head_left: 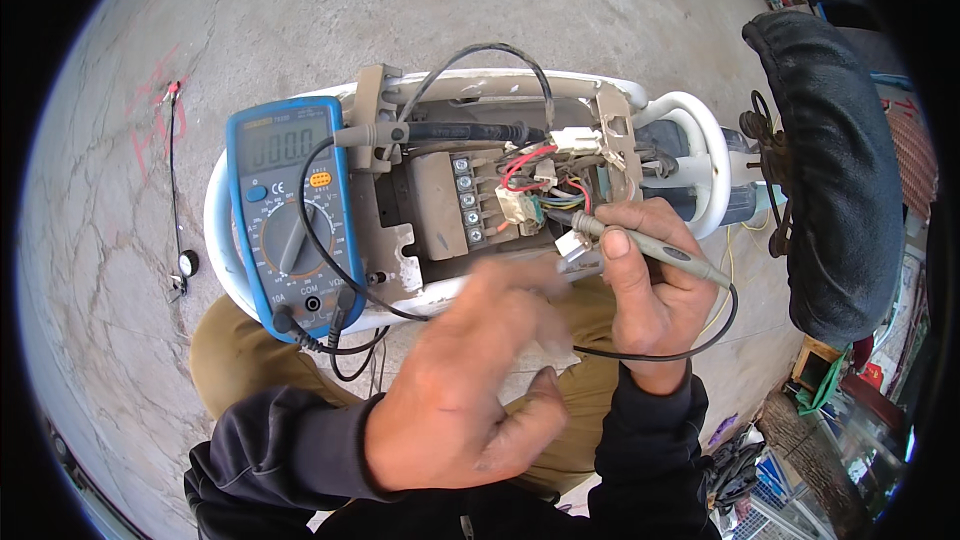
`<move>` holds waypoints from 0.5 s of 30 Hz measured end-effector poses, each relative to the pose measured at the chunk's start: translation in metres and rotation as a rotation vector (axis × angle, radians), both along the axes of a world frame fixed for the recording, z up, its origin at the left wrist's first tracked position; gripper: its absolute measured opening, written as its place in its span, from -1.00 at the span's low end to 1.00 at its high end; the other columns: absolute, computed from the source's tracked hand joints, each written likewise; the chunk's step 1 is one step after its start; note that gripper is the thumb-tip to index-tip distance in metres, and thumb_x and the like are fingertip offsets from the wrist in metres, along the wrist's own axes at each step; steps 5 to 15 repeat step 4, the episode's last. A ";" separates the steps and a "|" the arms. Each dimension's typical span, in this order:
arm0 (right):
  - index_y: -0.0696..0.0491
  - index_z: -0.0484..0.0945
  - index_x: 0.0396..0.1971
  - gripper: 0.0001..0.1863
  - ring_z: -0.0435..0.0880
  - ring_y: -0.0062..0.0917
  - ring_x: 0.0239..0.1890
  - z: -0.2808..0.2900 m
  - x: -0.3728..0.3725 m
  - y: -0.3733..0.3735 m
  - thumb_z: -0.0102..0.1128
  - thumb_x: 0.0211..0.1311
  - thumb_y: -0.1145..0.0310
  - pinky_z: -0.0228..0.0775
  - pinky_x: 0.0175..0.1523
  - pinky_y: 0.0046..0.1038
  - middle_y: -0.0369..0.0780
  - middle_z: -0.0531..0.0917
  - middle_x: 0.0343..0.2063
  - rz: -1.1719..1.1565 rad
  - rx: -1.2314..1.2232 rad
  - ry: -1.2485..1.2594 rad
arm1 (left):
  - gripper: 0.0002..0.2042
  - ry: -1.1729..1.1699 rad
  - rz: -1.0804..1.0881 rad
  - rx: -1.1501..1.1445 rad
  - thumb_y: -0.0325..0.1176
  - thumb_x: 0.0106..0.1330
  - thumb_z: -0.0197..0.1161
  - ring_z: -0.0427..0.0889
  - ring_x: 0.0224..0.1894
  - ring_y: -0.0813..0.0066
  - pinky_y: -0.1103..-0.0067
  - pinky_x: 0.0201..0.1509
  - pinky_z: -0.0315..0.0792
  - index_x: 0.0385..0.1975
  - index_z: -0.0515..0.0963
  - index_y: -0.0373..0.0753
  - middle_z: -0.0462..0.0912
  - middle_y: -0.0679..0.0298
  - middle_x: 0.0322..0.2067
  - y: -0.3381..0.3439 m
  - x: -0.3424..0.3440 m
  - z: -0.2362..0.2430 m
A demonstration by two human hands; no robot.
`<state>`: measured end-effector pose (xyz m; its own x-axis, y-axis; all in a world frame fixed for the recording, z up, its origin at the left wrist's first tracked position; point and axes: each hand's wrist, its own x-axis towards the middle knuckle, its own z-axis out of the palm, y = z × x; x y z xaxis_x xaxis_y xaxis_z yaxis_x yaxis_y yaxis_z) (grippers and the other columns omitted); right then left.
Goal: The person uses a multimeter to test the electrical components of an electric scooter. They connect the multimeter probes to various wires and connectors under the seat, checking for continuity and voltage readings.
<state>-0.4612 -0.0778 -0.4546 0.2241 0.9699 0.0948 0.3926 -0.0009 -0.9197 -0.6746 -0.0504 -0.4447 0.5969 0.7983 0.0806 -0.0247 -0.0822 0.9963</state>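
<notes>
My right hand [655, 290] is closed around a grey test probe [665, 255], its tip end pointing left at the wiring. A small white plug connector [573, 245] sits just below that end; whether they touch I cannot tell. My left hand [470, 370] is blurred by motion below the terminal block [463, 202]. Its thumb stands apart from the fingers, and nothing shows in it. A blue multimeter [290, 215] rests at the left of the white metal frame [690, 105]. The other test probe [440, 133] lies across the frame, above the terminal block.
Red, yellow and blue wires [560, 185] bunch together right of the terminal block. A black padded seat [840, 170] rises at the right. A thin black cord [176, 180] lies on the concrete floor [250, 20] at left. Assorted items crowd the right edge, including a log [815, 465].
</notes>
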 end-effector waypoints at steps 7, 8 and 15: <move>0.20 0.74 -0.08 -0.83 0.71 -0.44 -0.25 -0.002 0.003 -0.002 0.40 0.44 0.45 0.53 -0.11 -0.48 -0.12 0.77 -0.18 0.072 0.100 -0.133 | -0.44 -0.155 0.105 -0.435 -0.48 0.36 0.17 0.26 0.62 0.04 0.14 0.56 0.35 0.38 0.30 -0.36 -0.01 -0.15 0.62 -0.003 -0.002 0.006; 0.20 0.74 -0.08 -0.83 0.71 -0.44 -0.25 -0.002 0.003 -0.002 0.40 0.44 0.45 0.53 -0.11 -0.48 -0.12 0.77 -0.18 0.072 0.100 -0.133 | -0.44 -0.155 0.105 -0.435 -0.48 0.36 0.17 0.26 0.62 0.04 0.14 0.56 0.35 0.38 0.30 -0.36 -0.01 -0.15 0.62 -0.003 -0.002 0.006; 0.20 0.74 -0.08 -0.83 0.71 -0.44 -0.25 -0.002 0.003 -0.002 0.40 0.44 0.45 0.53 -0.11 -0.48 -0.12 0.77 -0.18 0.072 0.100 -0.133 | -0.44 -0.155 0.105 -0.435 -0.48 0.36 0.17 0.26 0.62 0.04 0.14 0.56 0.35 0.38 0.30 -0.36 -0.01 -0.15 0.62 -0.003 -0.002 0.006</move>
